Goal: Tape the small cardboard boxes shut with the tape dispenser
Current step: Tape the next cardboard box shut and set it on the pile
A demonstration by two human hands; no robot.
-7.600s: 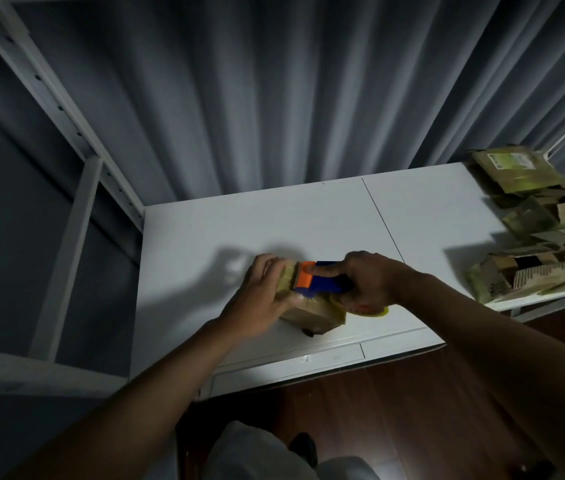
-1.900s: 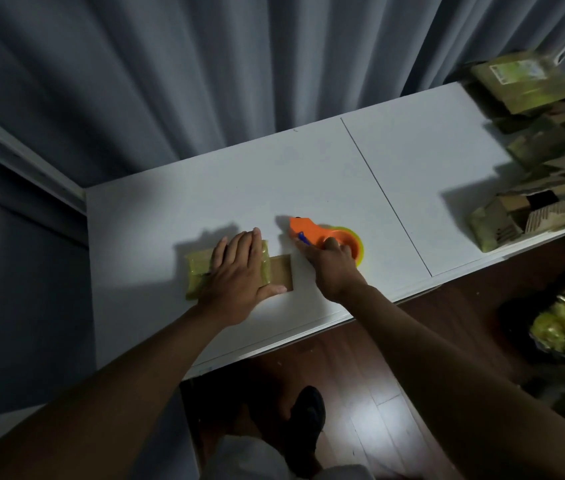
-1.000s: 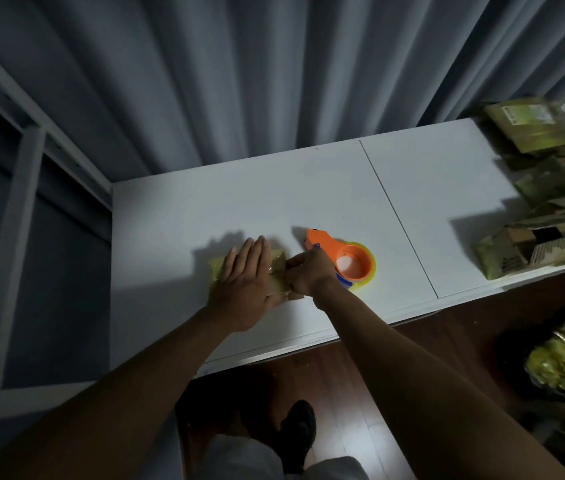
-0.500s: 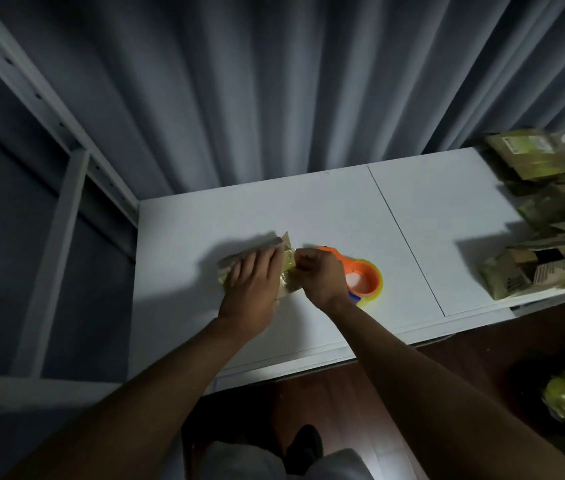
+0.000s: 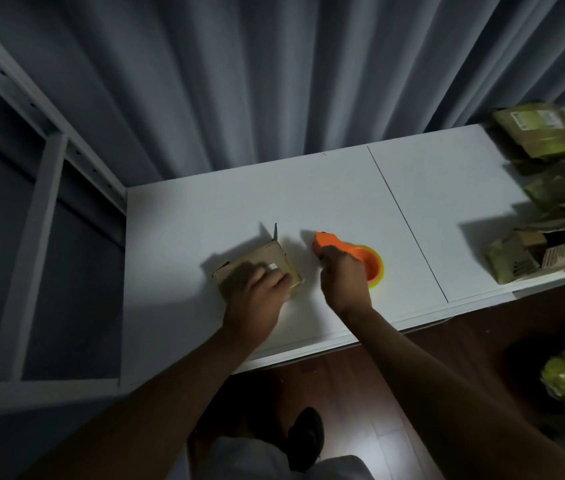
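From the head camera, a small cardboard box [image 5: 258,266] sits on the white desk [image 5: 326,188] near its front edge. The left hand [image 5: 257,296] rests on the box with fingers curled over its top. Just right of it, the right hand [image 5: 345,277] grips the orange tape dispenser [image 5: 350,256]. More cardboard boxes [image 5: 551,202] are heaped at the desk's right end.

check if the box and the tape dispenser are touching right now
Apart. The head view shows a strip of bare white table between the cardboard box and the orange tape dispenser.
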